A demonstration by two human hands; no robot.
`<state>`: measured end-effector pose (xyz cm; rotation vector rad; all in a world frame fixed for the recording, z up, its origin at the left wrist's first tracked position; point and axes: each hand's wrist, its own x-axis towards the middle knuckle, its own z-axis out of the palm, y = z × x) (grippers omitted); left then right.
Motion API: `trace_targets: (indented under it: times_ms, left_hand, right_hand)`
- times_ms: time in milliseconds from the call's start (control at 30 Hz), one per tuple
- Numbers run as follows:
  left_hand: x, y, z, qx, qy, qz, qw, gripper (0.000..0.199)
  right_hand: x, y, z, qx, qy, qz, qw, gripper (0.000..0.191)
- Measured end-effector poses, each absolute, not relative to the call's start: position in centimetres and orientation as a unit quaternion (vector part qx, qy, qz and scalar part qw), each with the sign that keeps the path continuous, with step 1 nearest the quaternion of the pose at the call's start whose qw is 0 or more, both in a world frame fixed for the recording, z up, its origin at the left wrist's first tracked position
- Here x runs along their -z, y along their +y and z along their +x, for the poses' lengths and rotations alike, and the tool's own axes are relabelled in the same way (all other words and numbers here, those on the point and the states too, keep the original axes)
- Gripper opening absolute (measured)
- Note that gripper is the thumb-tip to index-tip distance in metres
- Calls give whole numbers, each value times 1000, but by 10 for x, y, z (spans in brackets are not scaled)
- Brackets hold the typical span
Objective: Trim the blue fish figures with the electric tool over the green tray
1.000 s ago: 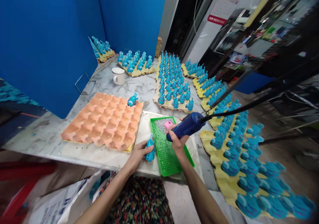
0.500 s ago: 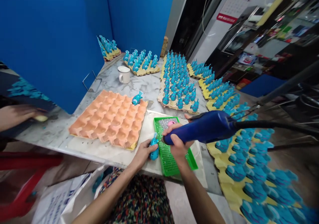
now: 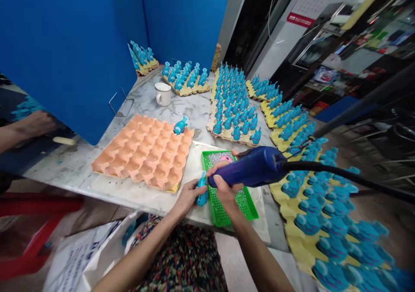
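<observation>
Leftmost, beyond a blue panel [image 3: 81, 58], a co-worker's hand [image 3: 40, 125] is seen near loose blue pieces [image 3: 27, 106], with a pale stick [image 3: 64, 141] lying beside it on the marble-patterned table [image 3: 194, 110]. Part of a red stool [image 3: 58, 201] is glimpsed below the near edge. An orange egg tray [image 3: 139, 149] is set out on the table's left side, a lone turquoise animal [image 3: 180, 125] seated at its far right corner. Behind it, a white mug [image 3: 163, 95] is placed near a small batch of figures [image 3: 186, 80] arranged on a yellow tray at the far side. At the near edge, a blue figure [image 3: 202, 192] is clasped by the fingers of the left hand [image 3: 188, 197], just left of a green basket [image 3: 218, 221] in which silvery bits [image 3: 215, 157] and a pink piece [image 3: 226, 158] are contained. Over the basket, a blue power tool [image 3: 249, 166] is gripped by the right hand [image 3: 227, 190], its front end pointed at the figure; whether the two are touching cannot be told. A black cable [image 3: 311, 166] is trailed from the tool's rear. Farther back, a pale tray [image 3: 212, 125] is filled with turquoise animals, while the right side is lined with yellow trays [image 3: 296, 240] bearing more, beneath a calendar [image 3: 313, 2] hung on the wall.
</observation>
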<state>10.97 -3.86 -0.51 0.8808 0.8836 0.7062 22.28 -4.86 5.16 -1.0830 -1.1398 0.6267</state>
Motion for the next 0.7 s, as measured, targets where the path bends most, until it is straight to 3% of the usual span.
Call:
trace_targets:
  times_ms: [333, 533, 700]
  left_hand:
    - [4, -40, 107, -328, 385, 396, 766, 41]
    - [-17, -39, 92, -286, 249, 449, 809, 38]
    - [-17, -40, 99, -246, 250, 420, 837, 39]
  right_hand:
    - [-69, -47, 233, -230, -484, -487, 689, 9]
    - [-78, -41, 238, -292, -426, -430, 741, 7]
    - [-82, -40, 251, -279, -440, -402, 753, 6]
